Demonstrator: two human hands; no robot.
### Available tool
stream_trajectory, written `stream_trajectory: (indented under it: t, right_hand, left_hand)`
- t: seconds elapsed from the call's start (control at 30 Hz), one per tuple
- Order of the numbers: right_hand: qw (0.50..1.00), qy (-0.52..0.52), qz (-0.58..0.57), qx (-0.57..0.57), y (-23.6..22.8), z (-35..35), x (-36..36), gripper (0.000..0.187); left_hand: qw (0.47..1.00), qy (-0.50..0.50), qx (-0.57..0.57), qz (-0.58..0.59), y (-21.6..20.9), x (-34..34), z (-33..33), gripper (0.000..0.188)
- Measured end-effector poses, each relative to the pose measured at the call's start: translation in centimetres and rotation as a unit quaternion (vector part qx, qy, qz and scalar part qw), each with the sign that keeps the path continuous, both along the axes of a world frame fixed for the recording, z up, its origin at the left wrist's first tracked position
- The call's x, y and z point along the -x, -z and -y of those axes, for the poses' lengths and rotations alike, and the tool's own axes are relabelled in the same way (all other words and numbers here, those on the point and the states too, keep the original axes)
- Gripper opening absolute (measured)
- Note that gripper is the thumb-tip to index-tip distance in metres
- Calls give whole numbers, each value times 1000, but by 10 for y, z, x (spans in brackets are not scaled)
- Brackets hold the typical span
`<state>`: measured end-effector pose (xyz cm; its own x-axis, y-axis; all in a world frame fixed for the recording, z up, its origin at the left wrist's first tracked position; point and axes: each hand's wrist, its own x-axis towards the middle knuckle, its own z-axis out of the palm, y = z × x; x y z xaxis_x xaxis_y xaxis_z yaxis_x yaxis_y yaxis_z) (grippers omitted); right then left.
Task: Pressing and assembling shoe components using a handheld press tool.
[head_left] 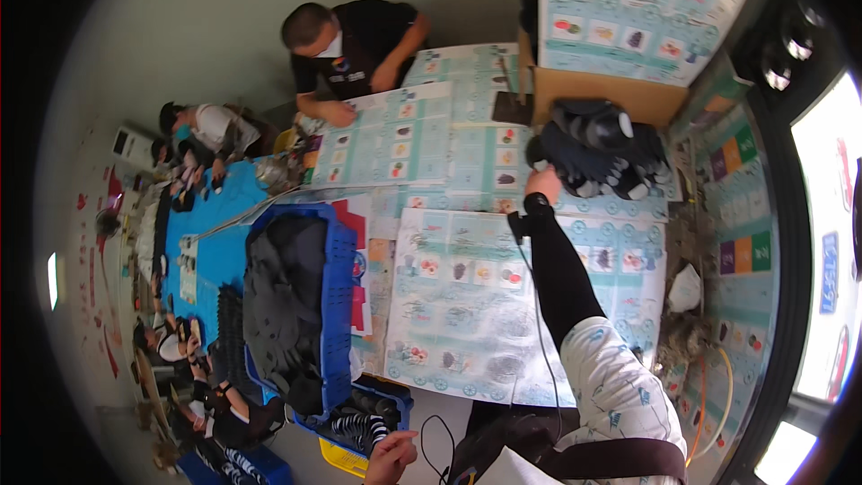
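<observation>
- Fingers of the right hand point(543, 183) — at the near left edge of a pile of dark pieces point(611, 148), some grey-tipped; whether they pinch one cannot be told.
- Pile: mainly to the right of that hand, in front of a cardboard box point(620, 97).
- Left hand point(392, 458) — well apart from the right, nearer the body, fingers bent; whether it grips anything cannot be told.
- Striped cloth point(364, 429): just beside the left hand, ahead and left.
- Blue crate point(338, 305): farther ahead of it.
- Printed sheet point(467, 305): between both hands.
- Co-worker point(359, 45): beyond the right hand, leftward.
</observation>
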<state>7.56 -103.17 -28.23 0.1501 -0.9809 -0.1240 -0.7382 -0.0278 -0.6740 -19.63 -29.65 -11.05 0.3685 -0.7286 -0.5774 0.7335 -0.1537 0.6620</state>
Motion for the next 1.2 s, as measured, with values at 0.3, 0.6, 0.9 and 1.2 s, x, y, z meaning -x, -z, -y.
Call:
stream_trajectory:
  t: [0.3, 0.6, 0.9, 1.2]
  right_hand:
    - [998, -34, -15, 42, 9, 34, 2, 38]
    - [891, -445, 87, -34, -182, -42, 172, 25]
    - [746, -646, 47, -157, -300, -213, 314, 20]
    - [818, -485, 91, -297, -268, -319, 441, 40]
  left_hand:
    - [985, -123, -120, -18, -76, -5, 133, 34]
    - [908, 108, -278, 296, -78, -80, 167, 63]
    - [813, 243, 17, 529, -116, -95, 284, 38]
    - [887, 171, -92, 419, 41, -53, 243, 30]
